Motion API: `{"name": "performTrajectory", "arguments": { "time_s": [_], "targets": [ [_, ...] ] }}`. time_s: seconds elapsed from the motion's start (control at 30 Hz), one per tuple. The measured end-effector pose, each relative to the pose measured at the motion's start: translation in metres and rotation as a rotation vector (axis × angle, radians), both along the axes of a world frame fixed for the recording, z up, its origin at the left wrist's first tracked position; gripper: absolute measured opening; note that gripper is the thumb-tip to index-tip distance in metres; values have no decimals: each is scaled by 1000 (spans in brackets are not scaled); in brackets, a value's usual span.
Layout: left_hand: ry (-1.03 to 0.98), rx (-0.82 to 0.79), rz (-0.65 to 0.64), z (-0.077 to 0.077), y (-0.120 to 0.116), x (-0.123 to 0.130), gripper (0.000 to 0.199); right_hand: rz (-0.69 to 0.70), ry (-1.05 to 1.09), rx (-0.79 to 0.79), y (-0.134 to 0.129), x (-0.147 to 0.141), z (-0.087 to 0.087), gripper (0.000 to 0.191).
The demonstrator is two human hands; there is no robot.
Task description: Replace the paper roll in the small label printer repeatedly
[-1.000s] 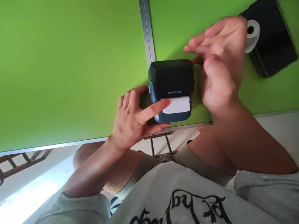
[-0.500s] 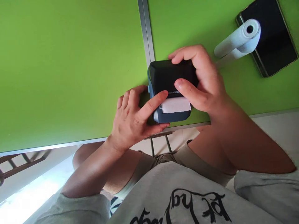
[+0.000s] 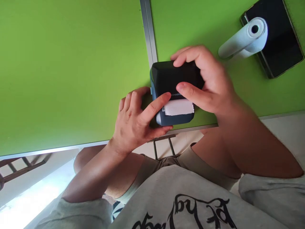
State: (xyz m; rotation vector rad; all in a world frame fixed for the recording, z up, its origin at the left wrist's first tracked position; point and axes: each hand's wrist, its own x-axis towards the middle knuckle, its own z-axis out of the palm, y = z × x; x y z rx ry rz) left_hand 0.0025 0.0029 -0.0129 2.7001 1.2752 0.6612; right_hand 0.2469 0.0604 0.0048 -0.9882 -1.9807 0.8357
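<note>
A small label printer with a black lid and dark blue body sits at the near edge of the green table. A white paper strip sticks out of its front slot. My left hand grips the printer's left side, index finger on the lid by the slot and thumb along the near side. My right hand is curled over the right side, thumb on the lid and fingers at the far edge. The printer's right end is partly hidden by that hand.
A white paper roll lies at the upper right, overlapping a black phone. A metal seam strip crosses the green table. Below its near edge are my legs and wooden bars.
My right hand has shifted very slightly on the lid, its thumb a little to the left. The paper roll has turned slightly. The left hand stays in place.
</note>
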Motion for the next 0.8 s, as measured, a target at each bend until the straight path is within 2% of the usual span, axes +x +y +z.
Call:
{"name": "performTrajectory", "arguments": {
  "time_s": [0.13,0.23,0.4,0.53,0.67,0.8],
  "targets": [
    [17,0,-10,1,0,-1,79,87,-49,-49,3,4,7,31],
    [28,4,-13,1,0,0,78,95,-54,-73,4,4,10,29],
    [7,-7,8,0,1,0,80,118,-32,-129,8,4,5,34],
    [-23,-55,8,-1,0,-1,82,52,44,-84,7,2,-3,43],
    [-27,-107,20,-1,-2,-2,85,-25,34,-22,1,-2,-7,34],
    [-48,-122,47,1,-2,1,96,-35,13,-10,0,-5,-5,36]
  ]
}}
